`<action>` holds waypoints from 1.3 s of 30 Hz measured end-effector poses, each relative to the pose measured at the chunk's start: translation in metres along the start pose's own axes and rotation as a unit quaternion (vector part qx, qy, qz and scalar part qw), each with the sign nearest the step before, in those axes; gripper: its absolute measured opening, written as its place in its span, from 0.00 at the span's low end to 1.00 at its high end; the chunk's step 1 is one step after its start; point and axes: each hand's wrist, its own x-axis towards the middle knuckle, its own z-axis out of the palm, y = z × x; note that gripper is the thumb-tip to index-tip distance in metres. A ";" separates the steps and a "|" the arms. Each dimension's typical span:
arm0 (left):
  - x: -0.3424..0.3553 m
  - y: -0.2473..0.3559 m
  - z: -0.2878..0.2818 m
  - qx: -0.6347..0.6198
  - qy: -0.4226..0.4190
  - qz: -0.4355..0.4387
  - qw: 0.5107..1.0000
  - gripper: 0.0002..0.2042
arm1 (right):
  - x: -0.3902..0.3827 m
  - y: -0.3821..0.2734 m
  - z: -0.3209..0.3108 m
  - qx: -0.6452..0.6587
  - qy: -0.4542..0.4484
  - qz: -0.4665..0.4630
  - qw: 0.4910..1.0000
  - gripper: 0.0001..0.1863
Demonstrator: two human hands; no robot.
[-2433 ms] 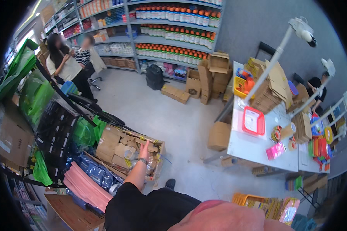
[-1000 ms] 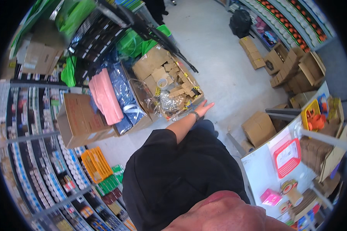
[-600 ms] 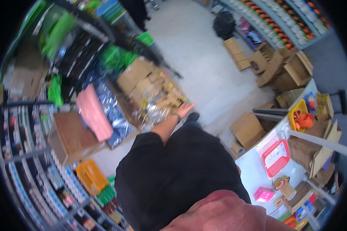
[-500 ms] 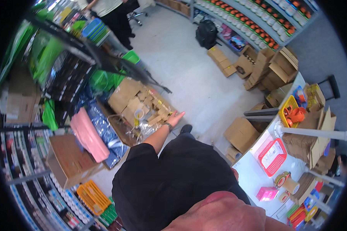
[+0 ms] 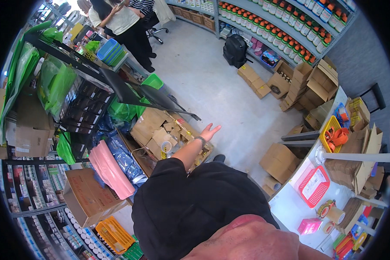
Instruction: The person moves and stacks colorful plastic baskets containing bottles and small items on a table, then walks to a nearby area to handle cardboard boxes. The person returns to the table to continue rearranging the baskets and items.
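Observation:
My left hand [image 5: 209,132] reaches forward, palm partly turned up and fingers spread, with nothing in it. A dark watch or band [image 5: 200,140] circles its wrist. Beside and below that forearm stands an open carton of cardboard scraps [image 5: 154,128], a roll of tape [image 5: 165,146] lying among the pieces. The hand is apart from the scraps, over the floor just past the carton's edge. My right hand is out of sight; only part of the upper arm shows at the lower edge.
Left: pink plastic bags [image 5: 111,168], a brown carton [image 5: 89,195], an orange basket [image 5: 114,234] and shelving. Right: a white table [image 5: 286,203] with a red basket [image 5: 314,186] and tape rolls. Ahead are cartons [image 5: 318,82], a black backpack [image 5: 235,50] and a standing person [image 5: 125,30].
The view has shifted slightly. My left hand has risen a little and its fingers have spread wider. A person holding a phone shows more fully at the top.

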 end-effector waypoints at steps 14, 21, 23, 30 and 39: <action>0.012 -0.063 -0.011 -0.005 -0.006 -0.006 1.000 0.29 | 0.015 0.062 0.035 -0.019 0.015 -0.080 0.997 0.26; 0.011 -0.093 -0.023 0.037 -0.014 0.001 0.999 0.19 | 0.012 0.081 0.042 0.011 0.013 -0.035 0.999 0.24; 0.008 -0.098 -0.022 0.039 0.002 0.022 0.999 0.17 | 0.008 0.082 0.044 0.031 0.012 -0.032 0.999 0.24; 0.011 -0.105 -0.017 0.046 -0.033 -0.014 0.998 0.20 | -0.009 0.084 0.048 -0.009 0.011 -0.057 0.998 0.23; 0.049 -0.087 -0.007 0.078 -0.144 0.035 0.986 0.14 | -0.097 -0.010 0.055 0.073 0.065 0.109 0.989 0.28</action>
